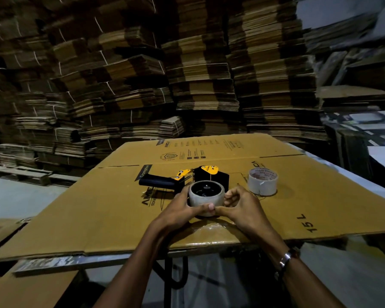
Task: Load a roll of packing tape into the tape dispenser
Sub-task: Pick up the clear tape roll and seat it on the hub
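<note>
Head view, centre of frame: tape roll point(206, 197) seated on the hub of the black-and-yellow tape dispenser point(182, 180), lying flat on a flattened cardboard sheet point(111, 210) covering the tabletop. Left hand point(180, 213) gripping the roll's left side, thumb across its near wall. Right hand point(242, 206) pinching at the roll's right near edge, fingers curled; whether a tape end is caught cannot be told. Second tape roll point(262, 181) standing right of centre, apart from the dispenser. Stacks of flattened cartons point(187, 74) filling the upper frame. Metal wristband point(286, 258) at lower right.
</note>
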